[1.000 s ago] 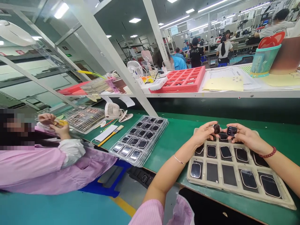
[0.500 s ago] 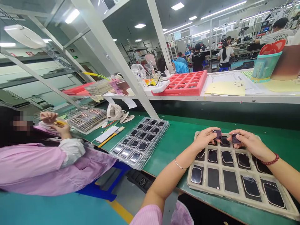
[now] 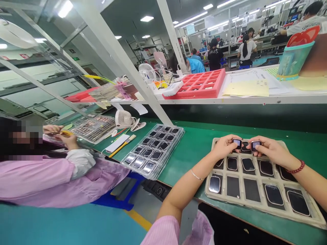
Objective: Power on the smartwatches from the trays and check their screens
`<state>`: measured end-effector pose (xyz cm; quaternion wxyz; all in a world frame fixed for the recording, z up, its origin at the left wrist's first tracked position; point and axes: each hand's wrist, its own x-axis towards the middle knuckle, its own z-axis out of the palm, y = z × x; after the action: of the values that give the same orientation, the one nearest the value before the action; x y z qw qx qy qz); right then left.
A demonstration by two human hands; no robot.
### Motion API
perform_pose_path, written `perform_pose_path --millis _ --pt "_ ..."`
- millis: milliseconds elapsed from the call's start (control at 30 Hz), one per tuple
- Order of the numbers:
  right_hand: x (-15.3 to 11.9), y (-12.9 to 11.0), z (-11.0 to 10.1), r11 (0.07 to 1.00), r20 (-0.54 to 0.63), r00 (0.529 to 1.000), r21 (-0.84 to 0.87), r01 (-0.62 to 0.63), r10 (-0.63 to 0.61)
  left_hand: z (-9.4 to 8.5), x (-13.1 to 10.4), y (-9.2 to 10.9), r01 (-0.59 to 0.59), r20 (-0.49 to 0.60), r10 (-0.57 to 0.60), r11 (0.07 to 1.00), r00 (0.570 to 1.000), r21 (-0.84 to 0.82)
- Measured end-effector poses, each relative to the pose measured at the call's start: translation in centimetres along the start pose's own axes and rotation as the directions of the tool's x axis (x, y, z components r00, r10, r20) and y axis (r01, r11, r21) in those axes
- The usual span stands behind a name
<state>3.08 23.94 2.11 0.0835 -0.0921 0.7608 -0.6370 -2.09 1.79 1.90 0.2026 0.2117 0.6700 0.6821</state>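
Observation:
Over the far edge of a beige compartment tray, my left hand holds a small square smartwatch between thumb and fingers. Its screen is lit with a QR-like pattern. A second smartwatch, also lit with such a pattern, is gripped in my right hand, the thumb lying across its lower edge. Both screens face me. Below the hands, several dark-screened watches lie in the tray's compartments. Two compartments in the near row show only their black lining.
Left of my tray, a stack of clear plastic trays holds more watch faces. A brush, a white power bank-like block and a small fan lie beyond. A co-worker in pink sits at left. A red foam tray rests on the shelf.
Both watch screens, dark before, are now lit with patterns. My hands stay nearly in place, still holding the watches. The camera view has shifted slightly.

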Motion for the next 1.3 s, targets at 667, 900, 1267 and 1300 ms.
perform_pose_path --millis 667,900,1267,1300 --pt "-0.16 -0.91 0.49 1.0 0.009 1.0 -0.018 -0.003 0.003 0.09 -0.15 0.14 -0.008 0.041 0.008 1.0 0.999 -0.016" --pt "-0.16 -0.28 0.36 1.0 0.01 1.0 -0.003 -0.012 0.012 0.31 -0.2 0.37 -0.026 0.055 0.028 0.999 0.998 -0.035" --pt "-0.16 -0.2 0.26 1.0 -0.006 1.0 0.006 -0.007 0.007 0.21 -0.15 0.06 -0.024 0.058 0.027 0.999 0.998 -0.046" --pt "-0.18 -0.27 0.35 1.0 -0.022 1.0 -0.018 0.003 -0.004 0.23 -0.09 -0.06 -0.035 0.043 0.037 0.998 0.998 -0.054"
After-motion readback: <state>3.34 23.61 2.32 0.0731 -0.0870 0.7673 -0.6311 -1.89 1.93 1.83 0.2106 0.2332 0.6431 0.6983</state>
